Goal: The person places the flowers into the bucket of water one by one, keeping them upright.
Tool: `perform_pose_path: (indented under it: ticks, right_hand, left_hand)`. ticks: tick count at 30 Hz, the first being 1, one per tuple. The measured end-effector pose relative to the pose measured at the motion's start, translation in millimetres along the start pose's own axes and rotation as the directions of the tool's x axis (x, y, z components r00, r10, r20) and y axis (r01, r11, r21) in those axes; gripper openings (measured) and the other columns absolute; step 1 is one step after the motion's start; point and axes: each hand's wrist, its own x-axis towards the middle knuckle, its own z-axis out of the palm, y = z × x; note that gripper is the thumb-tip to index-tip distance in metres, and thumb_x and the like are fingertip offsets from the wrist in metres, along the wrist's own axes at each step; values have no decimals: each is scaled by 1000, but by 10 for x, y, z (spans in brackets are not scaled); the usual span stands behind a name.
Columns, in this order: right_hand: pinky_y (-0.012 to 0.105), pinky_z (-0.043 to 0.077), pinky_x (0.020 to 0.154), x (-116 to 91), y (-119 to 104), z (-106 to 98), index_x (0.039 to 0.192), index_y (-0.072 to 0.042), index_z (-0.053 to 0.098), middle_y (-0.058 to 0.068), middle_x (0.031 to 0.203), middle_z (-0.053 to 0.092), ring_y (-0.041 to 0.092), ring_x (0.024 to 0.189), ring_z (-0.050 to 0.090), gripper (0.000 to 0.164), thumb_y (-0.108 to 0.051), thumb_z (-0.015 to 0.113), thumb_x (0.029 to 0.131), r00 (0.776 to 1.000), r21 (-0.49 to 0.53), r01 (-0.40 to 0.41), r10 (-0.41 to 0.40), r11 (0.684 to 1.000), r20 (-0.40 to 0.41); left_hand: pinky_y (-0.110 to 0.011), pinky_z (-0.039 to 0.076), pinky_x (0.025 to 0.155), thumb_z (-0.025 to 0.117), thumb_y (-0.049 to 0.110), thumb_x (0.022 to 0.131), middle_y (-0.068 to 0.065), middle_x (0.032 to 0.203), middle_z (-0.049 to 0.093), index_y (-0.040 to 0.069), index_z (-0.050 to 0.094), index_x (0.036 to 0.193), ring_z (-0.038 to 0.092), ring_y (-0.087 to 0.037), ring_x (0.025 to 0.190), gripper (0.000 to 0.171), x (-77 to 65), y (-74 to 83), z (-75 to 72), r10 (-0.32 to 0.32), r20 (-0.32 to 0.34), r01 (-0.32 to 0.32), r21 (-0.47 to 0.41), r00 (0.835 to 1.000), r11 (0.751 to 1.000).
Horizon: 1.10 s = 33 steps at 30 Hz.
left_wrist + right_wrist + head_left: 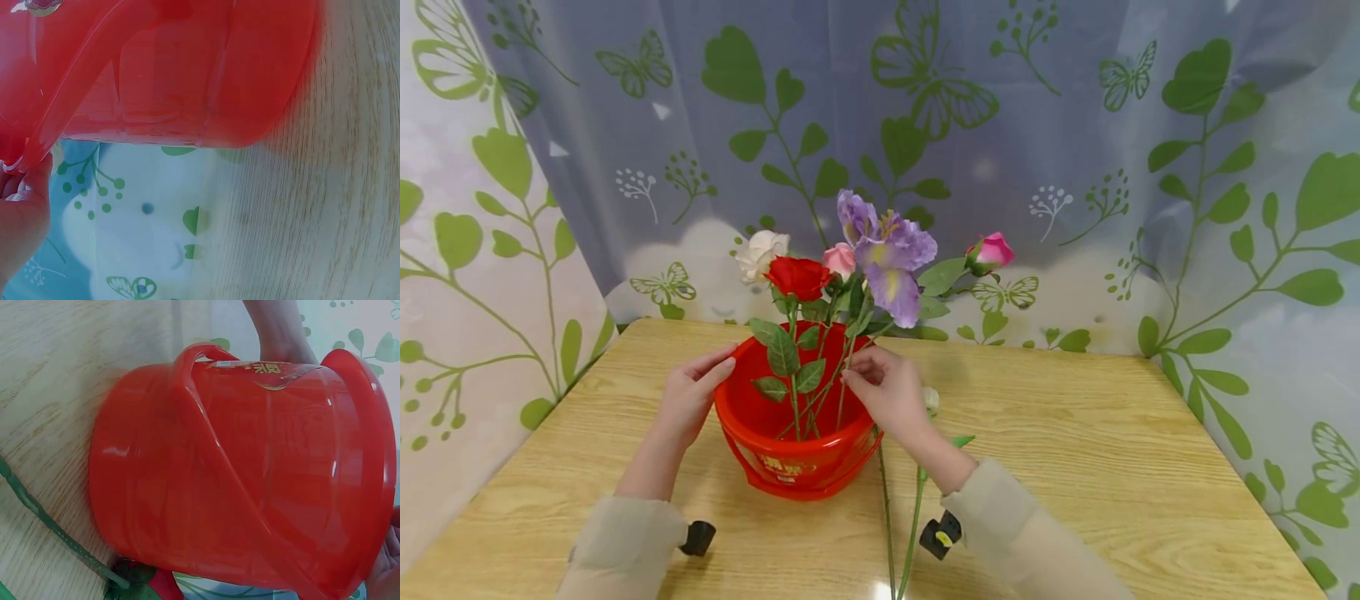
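Note:
A red plastic bucket (786, 467) stands on the table with several artificial flowers upright in it. My left hand (688, 400) grips the bucket's rim on the left side, as the left wrist view also shows. At the rim's right side, my right hand (891, 396) pinches a thin stem that seems to belong to the purple iris (891, 258). Near that bloom are a red rose (799, 278), a white rose (762, 256), a pale pink rose (840, 260) and a bright pink rosebud (994, 252). The stems cross inside the bucket, partly hidden by leaves.
Right of the bucket, two green stems (912, 533) lie on the wooden table (1075, 467); a whitish bloom (931, 401) shows behind my right wrist. The right wrist view has a red flower (165, 586) beside the bucket. A patterned curtain (1060, 150) hangs behind the table.

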Motion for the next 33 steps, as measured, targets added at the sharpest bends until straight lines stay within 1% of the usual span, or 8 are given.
perform_pose_path:
  ticks: [5, 12, 13, 16, 19, 20, 26, 33]
  right_hand:
    - [21, 50, 64, 19, -21, 18, 83, 2, 62, 9, 78, 62, 18, 71, 61, 5, 1, 64, 78, 999, -83, 19, -15, 996, 46]
    - [19, 49, 61, 46, -50, 22, 84, -1, 63, 6, 78, 63, 15, 69, 60, 5, -3, 63, 80, 992, -176, 15, 6, 984, 123]
    - [19, 49, 61, 50, -51, 23, 85, -1, 63, 6, 79, 63, 14, 69, 60, 5, -3, 63, 80, 991, -188, 13, 12, 982, 134]
    - [19, 48, 60, 60, -66, 26, 87, -3, 63, 5, 80, 63, 13, 69, 60, 6, -5, 63, 81, 986, -230, 1, 36, 973, 160]
    - [19, 48, 60, 73, -81, 34, 87, -3, 64, 4, 81, 64, 12, 69, 60, 7, -7, 63, 81, 981, -246, -21, 68, 969, 181]
    - [19, 48, 60, 76, -85, 35, 88, -3, 64, 4, 81, 64, 12, 69, 60, 8, -8, 62, 82, 979, -250, -31, 79, 968, 186]
    - [19, 49, 60, 90, -95, 38, 95, 0, 66, 5, 84, 65, 13, 72, 61, 15, -8, 60, 84, 972, -235, -77, 126, 969, 200]
    - [21, 48, 60, 48, -97, 5, 95, 0, 66, 5, 85, 65, 15, 73, 59, 15, -7, 61, 83, 979, -212, -41, 81, 976, 187]
  left_hand:
    - [-20, 48, 76, 54, 6, 88, 8, 95, 64, 8, 64, 109, 59, -6, 89, 24, -6, 16, 9, -4, -2, 4, -1, 1000, 1000]
    - [-20, 47, 77, 59, 15, 86, 8, 98, 62, 1, 59, 115, 59, -6, 91, 33, 5, -24, -14, 33, 29, -33, 24, 999, 999]
    - [-22, 47, 78, 60, 16, 85, 5, 101, 62, 1, 59, 115, 59, -8, 92, 34, 83, -174, -116, 46, 59, -45, -16, 997, 999]
    - [-22, 48, 78, 60, 18, 84, 5, 101, 62, 5, 60, 115, 58, -8, 93, 33, 90, -187, -118, 54, 65, -54, -6, 996, 999]
    - [-23, 48, 78, 60, 16, 85, 4, 100, 63, 4, 61, 114, 59, -9, 92, 31, 94, -182, -113, 44, 49, -43, -19, 998, 999]
    - [-21, 48, 76, 59, 15, 85, 7, 98, 63, 4, 61, 113, 59, -7, 90, 30, 19, -33, -12, 32, 21, -33, 16, 999, 999]
    - [-21, 48, 76, 54, 7, 88, 6, 96, 64, 6, 64, 109, 60, -7, 89, 24, 5, 6, 7, 1, 12, -1, -13, 1000, 1000]
    - [-21, 48, 76, 54, 6, 87, 7, 96, 63, -3, 57, 116, 59, -7, 90, 30, -1, 7, 1, -2, 5, 2, 0, 1000, 1000]
